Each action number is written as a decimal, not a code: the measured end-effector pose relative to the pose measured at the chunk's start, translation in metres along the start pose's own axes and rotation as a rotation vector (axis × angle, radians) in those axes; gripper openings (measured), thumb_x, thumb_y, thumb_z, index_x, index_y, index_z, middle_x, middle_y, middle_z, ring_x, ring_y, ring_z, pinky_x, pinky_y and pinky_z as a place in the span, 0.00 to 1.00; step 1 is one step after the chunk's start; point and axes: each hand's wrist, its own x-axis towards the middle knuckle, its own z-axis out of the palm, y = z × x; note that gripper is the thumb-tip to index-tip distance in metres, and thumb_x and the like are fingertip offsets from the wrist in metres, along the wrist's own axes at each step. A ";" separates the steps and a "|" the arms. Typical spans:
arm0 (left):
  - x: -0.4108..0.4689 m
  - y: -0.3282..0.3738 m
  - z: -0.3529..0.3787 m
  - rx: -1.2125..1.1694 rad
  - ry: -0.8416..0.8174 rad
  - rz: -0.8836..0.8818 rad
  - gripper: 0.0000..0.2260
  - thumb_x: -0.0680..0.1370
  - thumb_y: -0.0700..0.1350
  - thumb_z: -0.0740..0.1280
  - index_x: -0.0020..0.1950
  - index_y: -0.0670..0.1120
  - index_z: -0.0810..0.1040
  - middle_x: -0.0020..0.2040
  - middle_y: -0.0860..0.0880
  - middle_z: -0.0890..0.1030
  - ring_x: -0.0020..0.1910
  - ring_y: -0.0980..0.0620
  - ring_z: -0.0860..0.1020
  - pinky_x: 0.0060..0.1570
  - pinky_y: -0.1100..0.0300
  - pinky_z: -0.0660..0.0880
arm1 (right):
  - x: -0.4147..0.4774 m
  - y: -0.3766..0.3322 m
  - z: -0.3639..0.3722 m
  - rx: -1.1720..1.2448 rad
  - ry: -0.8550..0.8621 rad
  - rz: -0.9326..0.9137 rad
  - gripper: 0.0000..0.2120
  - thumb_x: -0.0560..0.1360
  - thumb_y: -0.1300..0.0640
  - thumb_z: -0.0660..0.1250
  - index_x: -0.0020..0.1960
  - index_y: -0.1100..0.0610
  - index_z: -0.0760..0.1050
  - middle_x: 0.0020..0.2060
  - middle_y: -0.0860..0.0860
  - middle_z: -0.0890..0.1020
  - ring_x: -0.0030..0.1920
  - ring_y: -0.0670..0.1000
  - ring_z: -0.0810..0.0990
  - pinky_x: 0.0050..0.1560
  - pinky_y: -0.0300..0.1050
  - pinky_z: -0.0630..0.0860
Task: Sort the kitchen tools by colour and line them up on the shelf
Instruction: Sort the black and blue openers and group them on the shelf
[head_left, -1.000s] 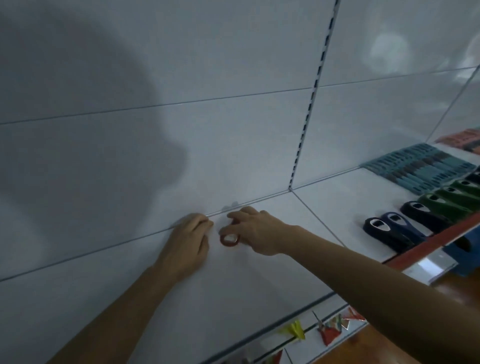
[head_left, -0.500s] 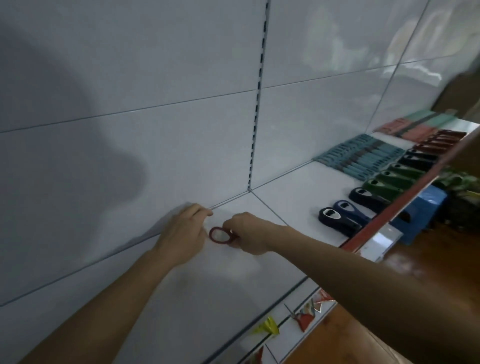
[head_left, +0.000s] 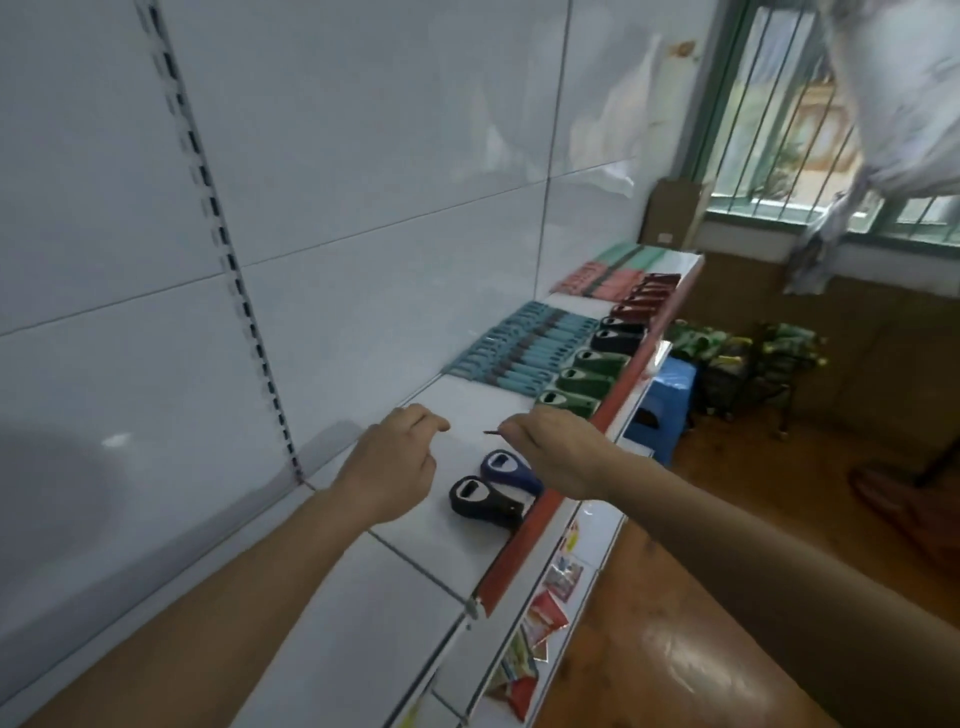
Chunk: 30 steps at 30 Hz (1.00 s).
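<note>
The right hand (head_left: 556, 449) pinches a small red tool (head_left: 491, 432), seen edge-on, in the air just behind the blue opener (head_left: 506, 469) on the shelf (head_left: 415, 561). The left hand (head_left: 389, 467), left of that opener, has its fingers loosely curled and holds nothing.

Both hands hover over the white metal shelf (head_left: 415, 587). The left hand (head_left: 387, 467) is loosely curled and holds nothing. The right hand (head_left: 561, 452) pinches a thin dark-red piece (head_left: 491, 432), too small to make out properly. Just below them sit a black plastic bottle opener (head_left: 480, 499) and a blue plastic bottle opener (head_left: 509, 470) side by side. Further along are green plastic openers (head_left: 582, 382), with a row of teal-handled tools (head_left: 524, 345) behind them.
</note>
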 end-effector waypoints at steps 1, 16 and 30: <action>0.016 0.009 0.004 0.007 -0.004 0.008 0.20 0.79 0.41 0.58 0.71 0.46 0.74 0.67 0.50 0.75 0.65 0.48 0.73 0.63 0.48 0.73 | 0.001 0.020 -0.004 -0.020 0.001 0.017 0.21 0.86 0.46 0.48 0.45 0.55 0.72 0.40 0.53 0.75 0.43 0.54 0.73 0.48 0.57 0.73; 0.296 0.145 0.093 0.011 -0.008 0.020 0.18 0.82 0.45 0.59 0.72 0.49 0.72 0.66 0.52 0.73 0.63 0.53 0.72 0.65 0.50 0.73 | 0.048 0.334 -0.099 0.140 0.145 0.191 0.22 0.83 0.55 0.64 0.77 0.53 0.67 0.65 0.51 0.78 0.64 0.54 0.76 0.63 0.43 0.70; 0.541 0.138 0.170 0.265 -0.152 0.053 0.23 0.83 0.54 0.58 0.76 0.46 0.65 0.75 0.47 0.67 0.74 0.46 0.66 0.71 0.45 0.65 | 0.187 0.536 -0.114 0.151 0.284 0.246 0.15 0.79 0.57 0.71 0.64 0.54 0.80 0.54 0.51 0.85 0.53 0.54 0.82 0.58 0.53 0.78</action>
